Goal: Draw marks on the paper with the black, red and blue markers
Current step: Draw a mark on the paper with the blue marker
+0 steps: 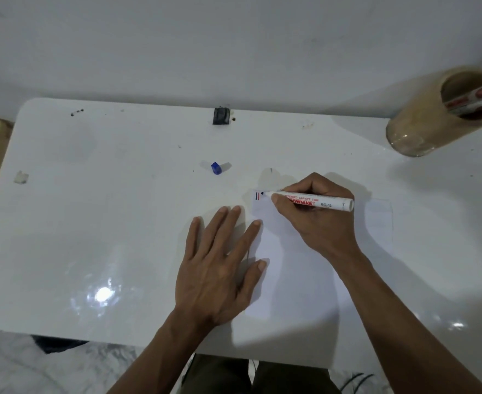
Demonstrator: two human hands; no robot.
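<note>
Two marks: a black stroke and a red stroke [258, 196] are sitting side by side at the far left corner of the paper [296, 268].
Marker: the blue marker [313, 201] is lying nearly flat across the paper's far edge, its dark tip meeting the sheet just beside the red stroke.
Right hand: the right hand [319, 223] is closing around the marker barrel, thumb and fingers pinching near the tip end.
Left hand: the left hand [219, 265] is lying open and flat, palm down, with its fingers overlapping the paper's left edge and pinning the sheet.
Paper: the white sheet is resting on the white table [92, 209], near the front edge, and is hard to tell from the surface.
Cap: the blue cap [216, 168] is standing apart on the table, beyond the hands.
Cup: a tan cup [433, 118] at the far right is holding another marker [472, 100].
Stage, as judged: the blue mark appears to be the last one under way.
Risk: the tip is working close to the corner, so a long stroke may be running onto the table.
Risk: the glossy table is offering little grip, so easing the left hand may be letting the sheet slide and smear.
</note>
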